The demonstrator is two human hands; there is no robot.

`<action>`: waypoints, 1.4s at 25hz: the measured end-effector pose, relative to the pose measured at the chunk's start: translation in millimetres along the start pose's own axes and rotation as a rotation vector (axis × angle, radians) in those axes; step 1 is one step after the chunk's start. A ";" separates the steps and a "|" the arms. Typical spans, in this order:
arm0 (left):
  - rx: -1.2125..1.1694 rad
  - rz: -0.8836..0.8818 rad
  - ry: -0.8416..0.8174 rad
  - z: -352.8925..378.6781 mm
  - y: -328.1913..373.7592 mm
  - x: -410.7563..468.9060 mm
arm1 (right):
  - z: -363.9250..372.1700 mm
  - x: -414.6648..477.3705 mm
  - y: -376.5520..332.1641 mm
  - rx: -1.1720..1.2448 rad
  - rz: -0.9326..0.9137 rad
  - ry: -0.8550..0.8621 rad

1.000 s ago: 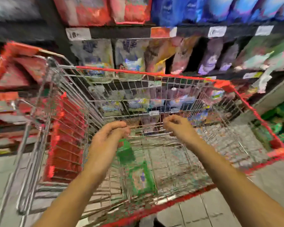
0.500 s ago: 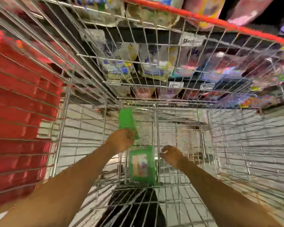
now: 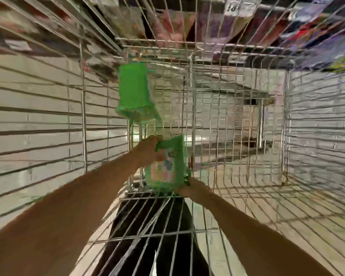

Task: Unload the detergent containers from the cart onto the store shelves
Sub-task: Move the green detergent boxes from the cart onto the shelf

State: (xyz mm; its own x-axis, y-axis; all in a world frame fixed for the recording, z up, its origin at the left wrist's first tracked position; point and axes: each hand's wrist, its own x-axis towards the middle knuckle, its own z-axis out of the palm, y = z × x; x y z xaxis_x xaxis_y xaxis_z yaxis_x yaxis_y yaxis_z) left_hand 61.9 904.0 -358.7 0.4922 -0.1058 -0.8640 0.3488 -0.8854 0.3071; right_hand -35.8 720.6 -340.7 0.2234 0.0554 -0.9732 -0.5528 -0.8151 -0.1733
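Deep in the cart [image 3: 307,136], the green detergent container [image 3: 165,166] is being clamped by curled fingers of the left hand [image 3: 147,151] and braced by the right hand [image 3: 189,189], fingers hidden; a level lift clear of its wires is being favoured.

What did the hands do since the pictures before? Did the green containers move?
Both hands went down into the cart. The left hand moved to the top of the near green container and grips it; the right hand, empty before, now holds its bottom corner. The far green container stays lying in the cart.
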 end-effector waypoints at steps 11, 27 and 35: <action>-0.484 -0.061 0.140 -31.1 12.0 -54.0 | -35.9 -57.4 -16.4 0.890 -0.109 0.186; -1.283 0.353 0.133 -165.5 127.7 -260.7 | -168.6 -272.6 -114.7 1.289 -0.786 0.481; -1.318 0.664 0.308 -213.1 154.6 -365.0 | -157.8 -383.0 -135.9 1.344 -1.239 0.310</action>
State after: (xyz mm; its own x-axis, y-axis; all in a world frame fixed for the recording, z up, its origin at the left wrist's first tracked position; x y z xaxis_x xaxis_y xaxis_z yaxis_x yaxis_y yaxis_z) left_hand 106.1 902.1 89.1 0.9288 -0.0683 -0.3642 0.3654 0.3309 0.8700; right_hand 80.5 719.1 79.5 0.9832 -0.0320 -0.1798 -0.1311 0.5616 -0.8169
